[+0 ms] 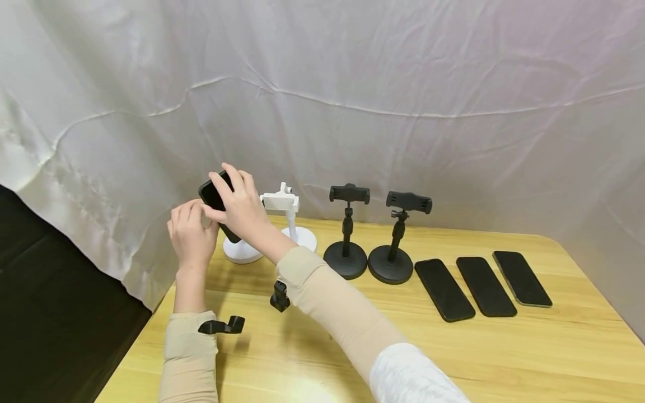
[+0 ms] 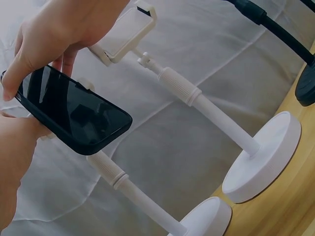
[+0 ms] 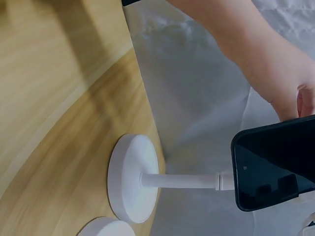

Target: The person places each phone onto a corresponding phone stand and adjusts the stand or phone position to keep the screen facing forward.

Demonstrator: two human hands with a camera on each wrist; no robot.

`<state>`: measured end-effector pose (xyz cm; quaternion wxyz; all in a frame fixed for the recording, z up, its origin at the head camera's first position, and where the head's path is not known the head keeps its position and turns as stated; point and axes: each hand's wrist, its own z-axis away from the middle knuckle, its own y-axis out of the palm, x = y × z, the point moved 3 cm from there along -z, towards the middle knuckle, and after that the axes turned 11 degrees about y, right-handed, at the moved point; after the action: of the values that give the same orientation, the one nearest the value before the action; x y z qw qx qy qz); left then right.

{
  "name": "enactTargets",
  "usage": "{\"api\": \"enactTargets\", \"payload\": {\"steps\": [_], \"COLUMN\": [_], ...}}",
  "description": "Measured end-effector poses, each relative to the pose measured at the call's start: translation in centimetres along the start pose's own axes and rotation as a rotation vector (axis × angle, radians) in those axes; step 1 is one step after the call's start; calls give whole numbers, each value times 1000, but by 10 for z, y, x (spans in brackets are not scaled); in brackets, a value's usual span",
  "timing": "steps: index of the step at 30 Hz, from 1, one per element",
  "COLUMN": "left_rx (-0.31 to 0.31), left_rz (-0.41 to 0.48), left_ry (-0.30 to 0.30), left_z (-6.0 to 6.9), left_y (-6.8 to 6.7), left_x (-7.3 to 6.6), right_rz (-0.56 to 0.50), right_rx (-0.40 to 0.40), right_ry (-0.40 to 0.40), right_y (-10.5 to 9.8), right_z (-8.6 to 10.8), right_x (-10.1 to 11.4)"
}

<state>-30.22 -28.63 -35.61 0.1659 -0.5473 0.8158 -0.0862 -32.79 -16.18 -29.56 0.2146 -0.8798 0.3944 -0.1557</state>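
Up at the left, a black phone [image 1: 210, 196] is held tilted in front of a white stand, whose round base [image 1: 243, 253] rests on the table. The right hand [image 1: 243, 207] grips the phone's edges, its fingers spread over the upper part; in the left wrist view this hand [image 2: 64, 34] reaches in from above. At the opposite edge the left hand [image 1: 192, 235] has curled fingers against the phone [image 3: 275, 162], partly hidden behind it. A white clamp piece [image 2: 85, 84] shows at the phone's edge [image 2: 78, 110]; the rest of the clamp is hidden.
Beside it stands a second white stand [image 1: 305, 238]. Two black stands [image 1: 345, 260] [image 1: 390, 264] are farther right, then three dark phones [image 1: 444, 289] [image 1: 486, 286] [image 1: 522, 278] lying flat. Pale cloth [image 1: 353, 112] hangs behind the wooden table [image 1: 282, 358].
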Motion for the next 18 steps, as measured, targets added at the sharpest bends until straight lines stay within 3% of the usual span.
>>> {"api": "enactTargets", "payload": {"steps": [11, 18], "left_rx": [-44, -13], "left_rz": [-11, -25], "left_ry": [15, 18], "left_z": [-2, -1], "left_y": [-1, -1], "left_x": [-2, -2], "right_rz": [-17, -35], "right_rx": [12, 15], "right_ry": [-28, 1], "right_y": [2, 2], "right_z": [0, 2], "right_x": [-3, -3]}}
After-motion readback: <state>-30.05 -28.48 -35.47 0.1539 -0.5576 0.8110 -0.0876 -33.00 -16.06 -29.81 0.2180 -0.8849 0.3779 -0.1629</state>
